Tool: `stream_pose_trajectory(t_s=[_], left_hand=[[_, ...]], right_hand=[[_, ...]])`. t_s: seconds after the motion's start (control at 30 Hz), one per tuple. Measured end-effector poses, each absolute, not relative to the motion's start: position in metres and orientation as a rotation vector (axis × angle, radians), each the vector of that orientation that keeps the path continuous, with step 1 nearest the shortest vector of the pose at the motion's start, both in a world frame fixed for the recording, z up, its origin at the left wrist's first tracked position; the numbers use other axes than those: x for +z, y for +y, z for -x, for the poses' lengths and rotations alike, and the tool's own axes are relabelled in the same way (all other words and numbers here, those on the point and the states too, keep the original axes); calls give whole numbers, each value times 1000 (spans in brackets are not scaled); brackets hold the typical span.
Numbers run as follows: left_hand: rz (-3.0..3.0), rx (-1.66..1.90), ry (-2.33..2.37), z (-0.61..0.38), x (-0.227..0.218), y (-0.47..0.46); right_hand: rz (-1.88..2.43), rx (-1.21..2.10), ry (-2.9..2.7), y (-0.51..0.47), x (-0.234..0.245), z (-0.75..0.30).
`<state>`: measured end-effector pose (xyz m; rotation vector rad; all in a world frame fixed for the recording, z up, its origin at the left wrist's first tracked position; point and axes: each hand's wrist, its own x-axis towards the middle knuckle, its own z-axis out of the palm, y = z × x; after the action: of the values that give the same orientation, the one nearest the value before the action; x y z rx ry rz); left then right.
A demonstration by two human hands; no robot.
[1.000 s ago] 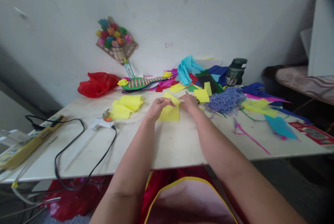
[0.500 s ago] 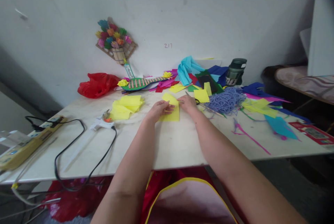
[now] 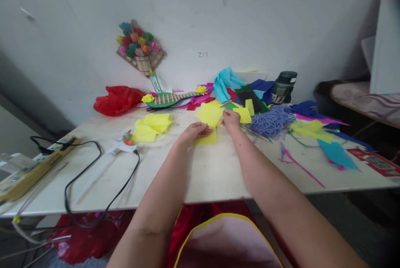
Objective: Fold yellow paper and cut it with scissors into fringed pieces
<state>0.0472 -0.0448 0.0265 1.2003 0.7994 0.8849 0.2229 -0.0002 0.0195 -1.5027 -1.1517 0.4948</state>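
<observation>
My left hand (image 3: 196, 131) rests at the lower left of a yellow sheet of paper (image 3: 210, 113), its fingers closed together on the paper. Part of the yellow paper shows below these fingers and part above them. My right hand (image 3: 231, 120) is closed in a pinch at the sheet's right edge; its fingertips meet the paper there. Just beyond the right hand lies a small yellow paper square (image 3: 243, 115). To the left of both hands is a loose stack of yellow paper (image 3: 152, 127).
On the left are a white glue gun (image 3: 120, 146) with a black cord and a power strip (image 3: 40, 170). A tangle of purple yarn (image 3: 271, 121), a dark bottle (image 3: 283, 87) and coloured paper scraps lie right. A red plastic bag (image 3: 118, 100) sits at the back left.
The upper part of the yellow sheet now spreads wider toward the back. My right hand has shifted slightly right and curled in. A pointed tip and dark loop beside it no longer show.
</observation>
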Motion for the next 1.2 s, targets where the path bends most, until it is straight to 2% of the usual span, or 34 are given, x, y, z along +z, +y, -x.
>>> stream_pose_trajectory(t_s=[0.17,0.43,0.8,1.07,1.2], left_hand=[[-1169,899,823,-48,28,-45],[-975,1027,750,-51,24,-37],[-787,1405,535,-41,37,-32],[-891,1518,422,-45,45,-43],[-839,1598,537,-49,40,-37]], right_hand=[[1191,705,-927,1,27,-216],[969,713,-1042,-6,37,-205],[976,97,-1871,-29,26,-170],[1093,-141,-2026,-36,28,-171],[1153,-173,-2063,-40,32,-170]])
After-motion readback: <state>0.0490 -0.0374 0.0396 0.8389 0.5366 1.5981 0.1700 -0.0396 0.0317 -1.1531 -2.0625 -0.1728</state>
